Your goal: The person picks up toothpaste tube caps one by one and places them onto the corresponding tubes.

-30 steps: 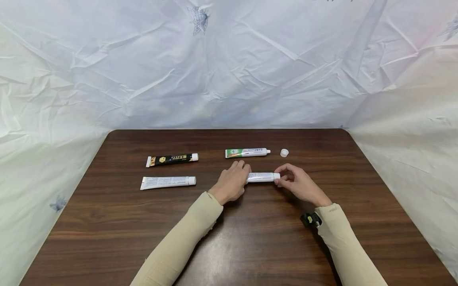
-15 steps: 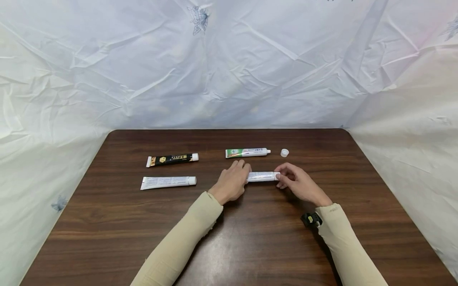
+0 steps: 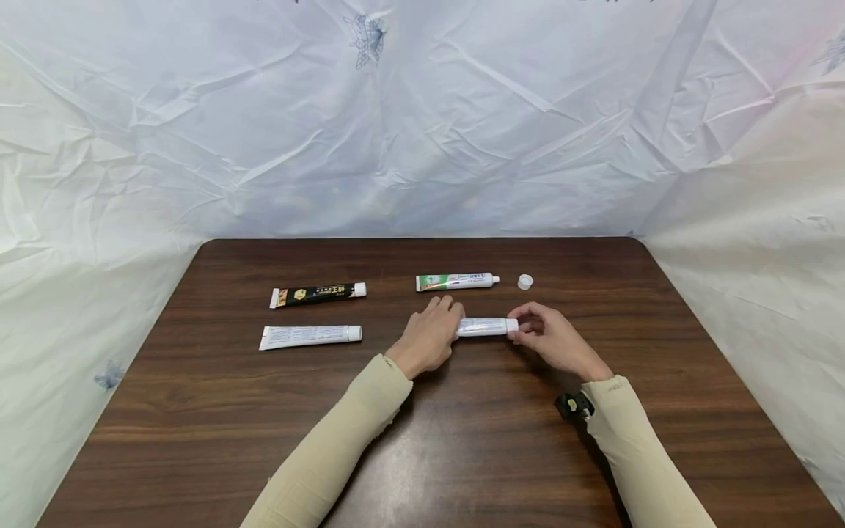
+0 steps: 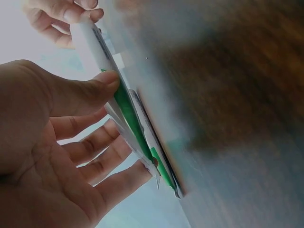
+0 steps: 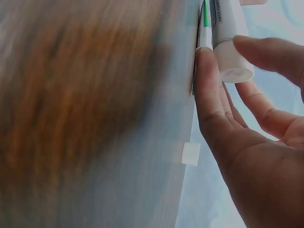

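A white toothpaste tube (image 3: 482, 327) with a green stripe lies level at the middle of the table, its screw cap (image 3: 512, 326) pointing right. My left hand (image 3: 429, 334) grips the tube's body, and in the head view covers its flat tail end. In the left wrist view the thumb presses one side of the tube (image 4: 124, 107) while the fingers support the other. At the far end my right hand (image 3: 554, 341) pinches the cap; the right wrist view has the thumb on one side of the cap (image 5: 236, 64) and a fingertip at the other. The cap sits on the tube.
Just behind lies a green-and-white toothpaste tube (image 3: 455, 282) with a bare nozzle, and a loose white cap (image 3: 524, 281) to its right. On the left are a black tube (image 3: 317, 295) and a white tube (image 3: 306, 336), both capped. White cloth (image 3: 422, 132) hangs behind the table.
My right thumb and fingers shift on the cap: the thumb moves up over it half a second ago, then back down now. My left hand and the other tubes keep their places.
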